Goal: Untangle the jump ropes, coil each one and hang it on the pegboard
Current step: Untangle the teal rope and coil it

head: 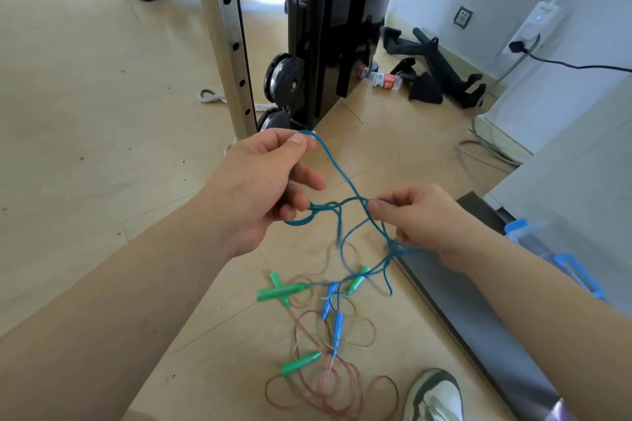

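Holding the blue rope [345, 181] above the floor tangle [328, 325], we pinch it: left hand [263, 188] raised, right hand [420, 222] lower.

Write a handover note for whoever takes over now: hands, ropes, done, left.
Left hand pinches the blue rope at its top loop and holds a lower strand. Right hand pinches the same rope beside a tangle.
Green handles, blue handles and the pink rope lie tangled on the floor.
Done: nothing coiled or hung.
To do: free the blue rope, untangle the rest, coil, hang. Pegboard not in view.
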`<state>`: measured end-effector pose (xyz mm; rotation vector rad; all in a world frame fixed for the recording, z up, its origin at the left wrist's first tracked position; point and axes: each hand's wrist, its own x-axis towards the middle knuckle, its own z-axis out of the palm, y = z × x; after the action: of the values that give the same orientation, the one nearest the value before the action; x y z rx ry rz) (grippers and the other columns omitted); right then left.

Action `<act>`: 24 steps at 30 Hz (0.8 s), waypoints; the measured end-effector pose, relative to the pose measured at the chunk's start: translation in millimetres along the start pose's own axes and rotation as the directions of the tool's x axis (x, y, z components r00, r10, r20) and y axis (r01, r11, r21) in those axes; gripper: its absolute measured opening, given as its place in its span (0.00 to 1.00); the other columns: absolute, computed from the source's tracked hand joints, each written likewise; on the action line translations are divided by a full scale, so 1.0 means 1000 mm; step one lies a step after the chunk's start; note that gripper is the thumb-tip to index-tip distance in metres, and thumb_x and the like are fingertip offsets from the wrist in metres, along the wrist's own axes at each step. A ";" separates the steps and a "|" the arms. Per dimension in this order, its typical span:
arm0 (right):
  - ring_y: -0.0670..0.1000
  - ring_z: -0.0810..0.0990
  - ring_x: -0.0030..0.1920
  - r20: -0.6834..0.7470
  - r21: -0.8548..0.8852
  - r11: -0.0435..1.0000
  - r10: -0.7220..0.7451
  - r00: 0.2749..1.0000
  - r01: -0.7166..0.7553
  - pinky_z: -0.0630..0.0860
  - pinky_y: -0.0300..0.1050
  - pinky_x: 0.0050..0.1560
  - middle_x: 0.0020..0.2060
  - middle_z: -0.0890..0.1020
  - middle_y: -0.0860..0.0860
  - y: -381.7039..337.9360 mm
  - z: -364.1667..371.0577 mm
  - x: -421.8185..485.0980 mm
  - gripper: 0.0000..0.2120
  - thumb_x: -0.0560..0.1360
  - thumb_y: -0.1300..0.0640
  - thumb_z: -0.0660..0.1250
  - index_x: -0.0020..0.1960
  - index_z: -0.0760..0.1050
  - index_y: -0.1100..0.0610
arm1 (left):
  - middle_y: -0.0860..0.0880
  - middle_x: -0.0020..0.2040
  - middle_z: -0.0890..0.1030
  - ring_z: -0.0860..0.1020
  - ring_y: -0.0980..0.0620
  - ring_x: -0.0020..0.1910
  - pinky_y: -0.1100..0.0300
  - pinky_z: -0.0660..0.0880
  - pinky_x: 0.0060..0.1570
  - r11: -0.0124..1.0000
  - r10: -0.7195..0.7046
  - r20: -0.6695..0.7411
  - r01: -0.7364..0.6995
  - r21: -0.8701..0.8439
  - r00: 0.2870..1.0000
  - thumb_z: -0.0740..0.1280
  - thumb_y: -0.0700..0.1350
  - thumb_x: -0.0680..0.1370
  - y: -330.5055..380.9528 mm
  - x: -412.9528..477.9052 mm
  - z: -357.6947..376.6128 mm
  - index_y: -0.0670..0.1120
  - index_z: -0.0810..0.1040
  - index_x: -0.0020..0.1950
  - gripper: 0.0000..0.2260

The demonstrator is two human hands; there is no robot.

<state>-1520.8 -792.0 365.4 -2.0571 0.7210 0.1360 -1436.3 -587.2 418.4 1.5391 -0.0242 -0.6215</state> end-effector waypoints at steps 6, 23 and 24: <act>0.49 0.69 0.28 -0.145 0.556 0.813 0.298 0.943 -0.171 0.59 0.40 0.22 0.38 0.76 0.52 -0.010 0.008 0.009 0.16 0.83 0.49 0.62 0.46 0.80 0.59 | 0.45 0.37 0.86 0.75 0.50 0.24 0.63 0.63 0.22 0.975 -0.055 0.106 0.030 0.220 0.993 0.61 0.47 0.86 -0.006 -0.004 0.000 0.46 0.80 0.55 0.09; 0.48 0.67 0.25 -0.229 0.605 0.795 0.121 0.966 0.043 0.60 0.38 0.24 0.43 0.88 0.54 -0.020 -0.003 0.009 0.08 0.83 0.53 0.66 0.48 0.81 0.54 | 0.53 0.39 0.88 0.81 0.55 0.36 0.54 0.80 0.45 0.606 -0.242 0.443 -0.221 0.764 0.863 0.69 0.48 0.80 -0.038 0.000 -0.003 0.46 0.82 0.47 0.07; 0.48 0.67 0.25 -0.271 0.590 0.806 0.143 0.952 0.047 0.61 0.38 0.23 0.43 0.88 0.54 -0.015 -0.005 0.013 0.08 0.82 0.53 0.66 0.49 0.81 0.53 | 0.56 0.40 0.87 0.80 0.55 0.37 0.54 0.79 0.46 0.502 -0.317 0.450 -0.255 0.827 0.835 0.68 0.49 0.80 -0.039 0.001 -0.007 0.47 0.83 0.48 0.08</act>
<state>-1503.3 -796.1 374.5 -1.4613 0.8740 -0.3528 -1446.8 -577.5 381.2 2.2814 -0.9131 -1.1987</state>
